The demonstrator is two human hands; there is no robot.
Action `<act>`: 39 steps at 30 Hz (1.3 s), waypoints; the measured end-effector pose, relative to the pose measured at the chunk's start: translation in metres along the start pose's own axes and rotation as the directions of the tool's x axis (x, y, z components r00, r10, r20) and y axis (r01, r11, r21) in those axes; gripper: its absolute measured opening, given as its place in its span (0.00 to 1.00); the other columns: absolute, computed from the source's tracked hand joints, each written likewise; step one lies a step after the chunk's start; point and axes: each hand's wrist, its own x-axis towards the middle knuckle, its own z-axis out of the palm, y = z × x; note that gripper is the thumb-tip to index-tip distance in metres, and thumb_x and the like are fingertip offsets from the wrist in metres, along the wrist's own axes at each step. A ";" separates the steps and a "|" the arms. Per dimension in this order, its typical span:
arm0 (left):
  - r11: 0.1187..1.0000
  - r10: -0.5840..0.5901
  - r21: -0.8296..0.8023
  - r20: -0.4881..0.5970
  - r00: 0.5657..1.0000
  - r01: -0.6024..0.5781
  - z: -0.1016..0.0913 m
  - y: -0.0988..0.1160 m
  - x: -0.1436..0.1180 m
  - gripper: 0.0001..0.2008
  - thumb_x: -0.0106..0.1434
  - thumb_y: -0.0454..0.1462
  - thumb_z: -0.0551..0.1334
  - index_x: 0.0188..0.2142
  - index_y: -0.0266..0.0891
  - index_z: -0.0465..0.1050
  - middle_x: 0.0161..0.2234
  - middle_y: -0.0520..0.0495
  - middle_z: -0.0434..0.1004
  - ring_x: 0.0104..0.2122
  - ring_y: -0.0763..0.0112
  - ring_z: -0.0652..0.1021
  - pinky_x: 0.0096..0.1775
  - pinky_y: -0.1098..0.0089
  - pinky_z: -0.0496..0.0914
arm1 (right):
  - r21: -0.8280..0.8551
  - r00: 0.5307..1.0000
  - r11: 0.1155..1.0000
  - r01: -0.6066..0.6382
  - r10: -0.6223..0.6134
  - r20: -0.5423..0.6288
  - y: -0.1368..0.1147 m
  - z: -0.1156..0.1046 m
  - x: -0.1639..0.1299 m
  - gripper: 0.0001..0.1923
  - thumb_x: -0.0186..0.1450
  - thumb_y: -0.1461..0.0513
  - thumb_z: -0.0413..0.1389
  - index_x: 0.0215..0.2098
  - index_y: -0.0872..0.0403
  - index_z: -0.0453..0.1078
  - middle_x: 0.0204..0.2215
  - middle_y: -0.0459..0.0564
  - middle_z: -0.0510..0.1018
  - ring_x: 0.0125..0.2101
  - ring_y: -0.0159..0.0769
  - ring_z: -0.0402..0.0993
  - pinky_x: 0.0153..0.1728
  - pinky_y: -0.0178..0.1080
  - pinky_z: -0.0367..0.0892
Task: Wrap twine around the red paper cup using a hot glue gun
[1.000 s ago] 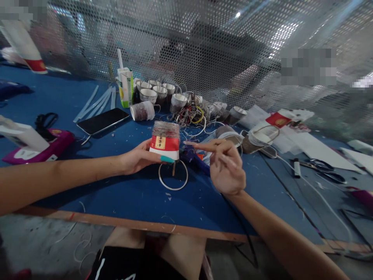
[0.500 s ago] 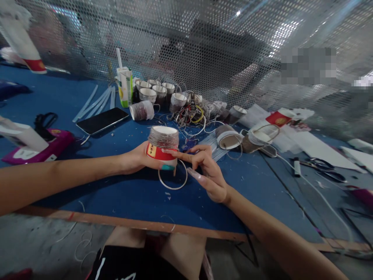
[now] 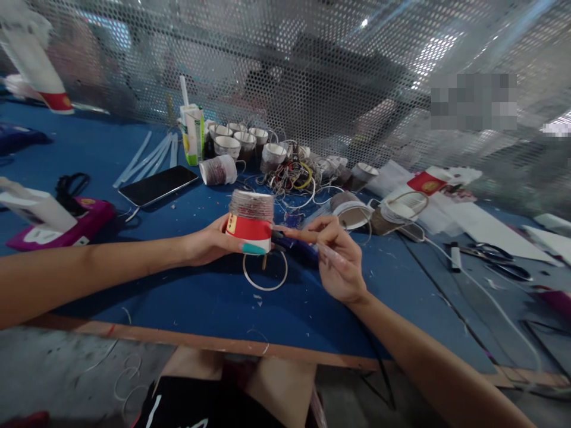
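Observation:
My left hand (image 3: pixel 214 241) is wrapped round a red and white paper cup (image 3: pixel 252 229), its upper part wound with grey-brown cord. The cup's rim faces up, tilted slightly. My right hand (image 3: pixel 336 255) has its index finger stretched out toward the cup's right side, the tip at or very near it; the other fingers are curled, and I see nothing held in them. A dark blue tool (image 3: pixel 303 251), apparently a glue gun, lies behind that hand, partly hidden. Beneath the cup is a pale ring-shaped loop (image 3: pixel 265 289).
Several cord-wrapped cups (image 3: pixel 227 145) stand at the back beside a drink carton (image 3: pixel 193 134) and a wire tangle (image 3: pixel 294 175). A phone (image 3: pixel 158 185) and translucent sticks (image 3: pixel 147 157) lie left, near a purple pack (image 3: pixel 84 223). Scissors (image 3: pixel 495 252) lie right.
My right hand has drawn back to the right, its fingertip moving from the cup's front to its right side. More of the blue tool shows. The cup has tilted slightly in my left hand.

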 end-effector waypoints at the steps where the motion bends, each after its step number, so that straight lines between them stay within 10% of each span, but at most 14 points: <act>1: 1.000 0.001 -0.006 0.002 1.000 -0.001 0.000 0.000 0.000 0.27 0.44 0.35 0.75 0.45 0.36 0.76 0.40 0.42 0.83 0.41 0.60 0.82 0.50 0.61 0.72 | -0.025 0.999 1.000 0.008 -0.007 0.041 -0.001 -0.001 0.000 0.11 0.64 0.54 0.50 0.27 0.49 0.58 0.34 0.52 0.78 0.42 0.46 0.62 0.49 0.54 0.59; 6: 1.000 0.000 -0.008 -0.042 0.999 -0.001 0.002 0.000 0.001 0.29 0.43 0.34 0.77 0.46 0.37 0.77 0.41 0.44 0.83 0.42 0.62 0.81 0.50 0.63 0.72 | -0.182 0.931 0.983 -0.003 0.069 0.359 -0.014 -0.002 0.002 0.10 0.66 0.53 0.50 0.30 0.48 0.57 0.35 0.52 0.74 0.44 0.47 0.60 0.50 0.55 0.59; 10: 0.999 -0.025 0.032 -0.073 0.997 0.028 0.005 0.000 0.000 0.27 0.42 0.33 0.77 0.44 0.37 0.78 0.39 0.45 0.83 0.39 0.66 0.81 0.47 0.65 0.72 | -0.162 0.917 0.986 -0.029 0.091 0.388 -0.018 0.000 0.003 0.14 0.68 0.48 0.49 0.32 0.48 0.57 0.37 0.53 0.69 0.45 0.47 0.60 0.49 0.54 0.62; 18: 1.000 -0.021 0.003 -0.002 1.000 0.021 0.003 0.001 -0.001 0.23 0.43 0.33 0.76 0.42 0.37 0.80 0.36 0.46 0.84 0.37 0.69 0.82 0.44 0.70 0.73 | 0.016 0.967 0.981 -0.192 0.186 0.176 -0.007 0.003 -0.001 0.14 0.67 0.49 0.51 0.32 0.49 0.58 0.36 0.49 0.65 0.47 0.47 0.70 0.53 0.54 0.63; 27: 1.000 0.003 0.006 -0.098 0.995 -0.002 0.002 0.000 0.001 0.24 0.42 0.33 0.76 0.42 0.36 0.78 0.38 0.44 0.84 0.39 0.63 0.82 0.48 0.63 0.73 | -0.162 0.938 0.980 0.112 -0.158 -0.309 0.002 0.000 0.008 0.10 0.67 0.58 0.51 0.30 0.48 0.55 0.28 0.47 0.74 0.29 0.39 0.67 0.34 0.46 0.64; 33: 0.999 0.032 -0.024 -0.260 0.965 -0.040 0.006 0.002 0.003 0.30 0.39 0.34 0.77 0.44 0.37 0.77 0.43 0.43 0.82 0.45 0.58 0.81 0.53 0.58 0.72 | -0.580 0.953 0.760 -0.294 0.277 -0.121 0.020 -0.026 0.028 0.20 0.55 0.50 0.62 0.35 0.50 0.58 0.34 0.49 0.66 0.35 0.42 0.65 0.41 0.49 0.65; 39: 0.998 0.043 -0.035 -0.325 0.945 -0.057 0.005 0.001 0.005 0.29 0.36 0.33 0.78 0.42 0.36 0.77 0.41 0.44 0.82 0.42 0.61 0.80 0.52 0.61 0.72 | -0.711 0.848 0.636 -0.300 0.519 0.107 0.017 -0.032 0.021 0.29 0.47 0.47 0.65 0.37 0.52 0.59 0.37 0.52 0.66 0.40 0.46 0.66 0.40 0.50 0.68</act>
